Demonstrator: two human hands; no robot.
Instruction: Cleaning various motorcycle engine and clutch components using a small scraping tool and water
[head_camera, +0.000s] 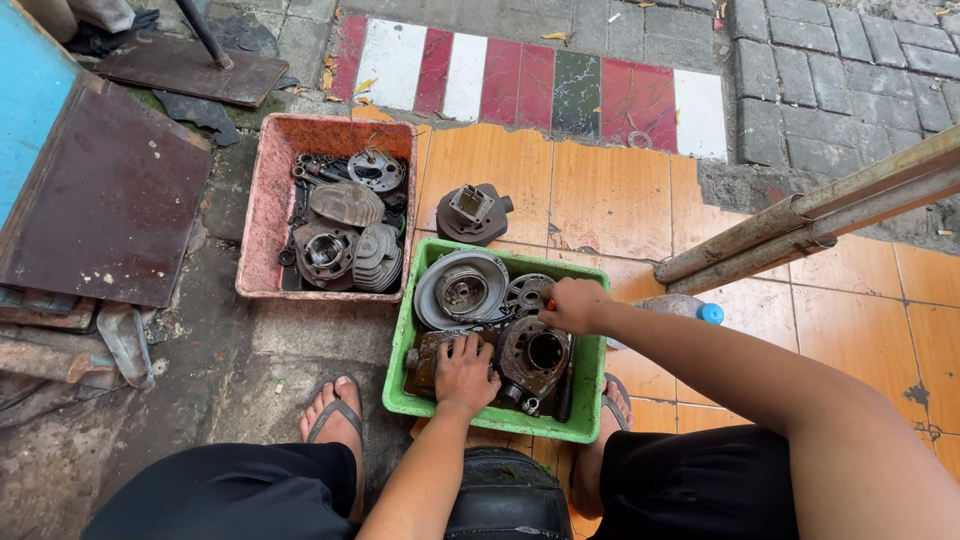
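A green plastic tray (402, 330) sits on the floor between my feet, holding greasy engine parts. My left hand (465, 373) rests palm down on a dark metal casing (430, 352) at the tray's near left. My right hand (572, 304) is closed around a tool with an orange handle (549, 303), held over a round engine casing (534, 355) with a central hole. A large round silver cover (462, 288) and a smaller toothed disc (526, 292) lie at the tray's far side.
A pink tray (262, 215) with several finned cylinder parts stands at the left. A lone cylinder part (473, 212) sits on the orange tiles. Rusty pipes (800, 225) slant in from the right. A bottle with a blue cap (709, 314) lies under my right forearm. Rusty plates (105, 195) lie at the left.
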